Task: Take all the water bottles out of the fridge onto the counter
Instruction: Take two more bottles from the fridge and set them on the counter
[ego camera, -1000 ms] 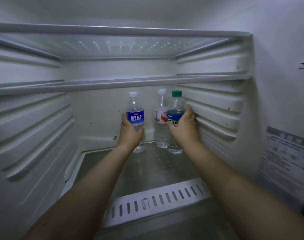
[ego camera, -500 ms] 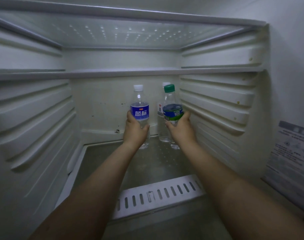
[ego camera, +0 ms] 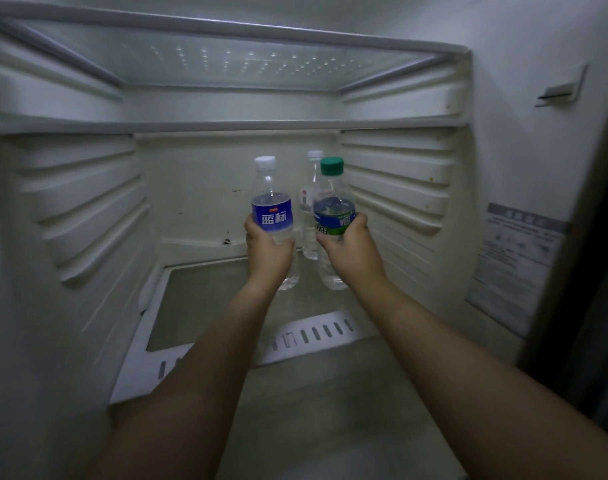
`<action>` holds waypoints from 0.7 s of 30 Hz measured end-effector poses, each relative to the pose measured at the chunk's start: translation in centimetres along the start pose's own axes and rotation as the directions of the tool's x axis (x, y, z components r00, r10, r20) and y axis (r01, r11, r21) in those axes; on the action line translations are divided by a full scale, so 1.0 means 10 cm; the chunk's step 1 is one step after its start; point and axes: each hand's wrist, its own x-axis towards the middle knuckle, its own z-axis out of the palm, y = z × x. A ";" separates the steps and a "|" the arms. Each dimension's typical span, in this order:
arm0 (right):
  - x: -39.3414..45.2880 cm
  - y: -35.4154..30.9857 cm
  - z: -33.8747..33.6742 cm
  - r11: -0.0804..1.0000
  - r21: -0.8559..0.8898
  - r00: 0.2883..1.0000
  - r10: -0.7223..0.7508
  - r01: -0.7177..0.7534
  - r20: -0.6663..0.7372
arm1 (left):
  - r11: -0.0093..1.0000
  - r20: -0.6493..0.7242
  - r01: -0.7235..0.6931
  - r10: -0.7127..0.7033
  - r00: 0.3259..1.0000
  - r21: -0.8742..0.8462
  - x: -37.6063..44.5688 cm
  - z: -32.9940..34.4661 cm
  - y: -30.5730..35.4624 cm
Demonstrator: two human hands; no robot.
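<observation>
Inside the white fridge, my left hand (ego camera: 268, 252) grips a clear bottle with a blue label and white cap (ego camera: 271, 206), held upright above the glass shelf (ego camera: 205, 299). My right hand (ego camera: 349, 252) grips a clear bottle with a green cap and a blue-green label (ego camera: 333, 202), also upright and lifted. Behind and between them a third bottle with a white cap and a red-white label (ego camera: 308, 195) stands at the back of the shelf, partly hidden by the green-capped one.
Ribbed side walls (ego camera: 88, 216) close in left and right. A glass shelf (ego camera: 226, 124) crosses above the bottles, with another higher up. A slotted white trim (ego camera: 316, 336) edges the lower shelf front. A printed sticker (ego camera: 517, 265) is on the right wall.
Both hands have lifted their bottles off the shelf and drawn them toward me, away from the third bottle. The camera has pulled back from the fridge.
</observation>
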 end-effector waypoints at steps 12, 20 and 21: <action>-1.01 -0.20 -0.77 0.978 0.165 0.991 -0.116 0.125 -0.062 | 0.970 0.006 -0.243 0.243 0.970 -0.002 -1.21 -0.22 0.64; -1.91 -0.37 -1.48 0.957 0.239 0.985 -0.145 0.165 -0.098 | 0.954 0.024 -0.283 0.287 0.958 -0.099 -2.31 -0.35 1.13; -2.01 -0.41 -1.57 0.954 0.246 0.983 -0.151 0.173 -0.106 | 0.950 0.027 -0.290 0.295 0.955 -0.112 -2.44 -0.36 1.19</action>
